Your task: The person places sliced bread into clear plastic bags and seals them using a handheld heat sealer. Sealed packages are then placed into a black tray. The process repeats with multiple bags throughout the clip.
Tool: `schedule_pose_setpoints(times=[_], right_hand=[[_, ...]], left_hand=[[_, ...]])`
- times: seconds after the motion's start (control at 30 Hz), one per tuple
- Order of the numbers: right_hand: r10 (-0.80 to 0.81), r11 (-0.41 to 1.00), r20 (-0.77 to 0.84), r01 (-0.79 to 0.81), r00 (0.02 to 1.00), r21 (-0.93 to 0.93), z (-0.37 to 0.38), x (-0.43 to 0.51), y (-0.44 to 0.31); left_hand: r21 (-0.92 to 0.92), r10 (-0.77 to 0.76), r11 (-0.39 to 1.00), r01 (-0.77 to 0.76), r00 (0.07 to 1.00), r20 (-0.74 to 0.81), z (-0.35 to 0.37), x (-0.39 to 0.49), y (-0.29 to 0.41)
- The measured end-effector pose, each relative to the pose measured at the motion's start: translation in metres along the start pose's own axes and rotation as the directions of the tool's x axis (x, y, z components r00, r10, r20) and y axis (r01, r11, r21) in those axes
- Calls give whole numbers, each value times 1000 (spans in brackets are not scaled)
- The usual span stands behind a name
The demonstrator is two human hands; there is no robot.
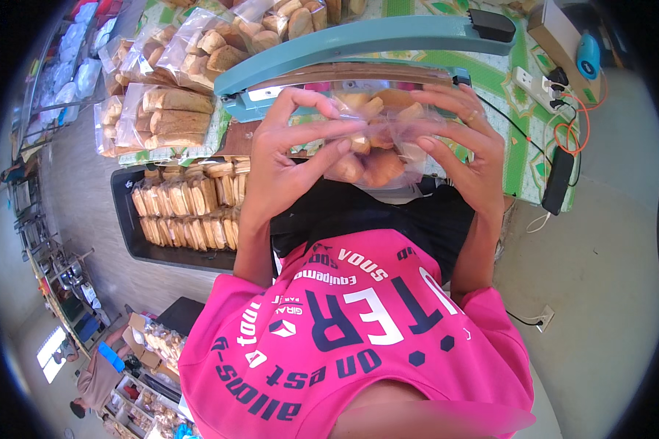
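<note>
A clear plastic bag of bread pieces [381, 159] hangs between my two hands, in front of a teal impulse bag sealer [362, 46]. My left hand [302, 142] pinches the bag's upper edge on the left with thumb and fingers. My right hand [464, 137] pinches the same edge on the right. The sealer's long arm is raised above its base, and the bag's mouth lies near the sealing bar. The bag covers part of the base.
Bagged bread loaves [178, 118] are piled on the green-and-white tablecloth [519, 110] at left. A black crate [126, 230] of packed toast stands below. On the right are a power strip [532, 85], cables, a black adapter [558, 181] and a cardboard box [560, 38]. A person [96, 384] is far off, lower left.
</note>
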State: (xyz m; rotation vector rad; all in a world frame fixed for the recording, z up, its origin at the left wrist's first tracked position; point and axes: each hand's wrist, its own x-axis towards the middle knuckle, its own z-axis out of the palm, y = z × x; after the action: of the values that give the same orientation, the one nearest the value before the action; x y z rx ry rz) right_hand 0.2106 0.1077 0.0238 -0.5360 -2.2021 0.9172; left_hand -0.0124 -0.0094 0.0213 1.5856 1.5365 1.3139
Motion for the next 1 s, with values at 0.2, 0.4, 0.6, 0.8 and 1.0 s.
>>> schedule_pose_setpoints(times=[0.2, 0.4, 0.6, 0.8, 1.0], right_hand=[[-50, 990, 11, 49, 999, 135, 0, 3, 0], [40, 999, 48, -41, 998, 31, -4, -1, 2], [-2, 995, -7, 2, 1000, 104, 1, -1, -1], [12, 998, -8, -12, 1000, 54, 2, 1, 2], [-25, 999, -102, 28, 994, 28, -1, -1, 6]], left_hand=[[-73, 64, 995, -62, 997, 35, 1, 3, -4], [86, 51, 995, -52, 998, 21, -1, 5, 1], [31, 77, 996, -79, 994, 80, -2, 7, 1], [52, 65, 996, -68, 996, 58, -2, 6, 3], [-56, 102, 993, -103, 994, -28, 1, 11, -3]])
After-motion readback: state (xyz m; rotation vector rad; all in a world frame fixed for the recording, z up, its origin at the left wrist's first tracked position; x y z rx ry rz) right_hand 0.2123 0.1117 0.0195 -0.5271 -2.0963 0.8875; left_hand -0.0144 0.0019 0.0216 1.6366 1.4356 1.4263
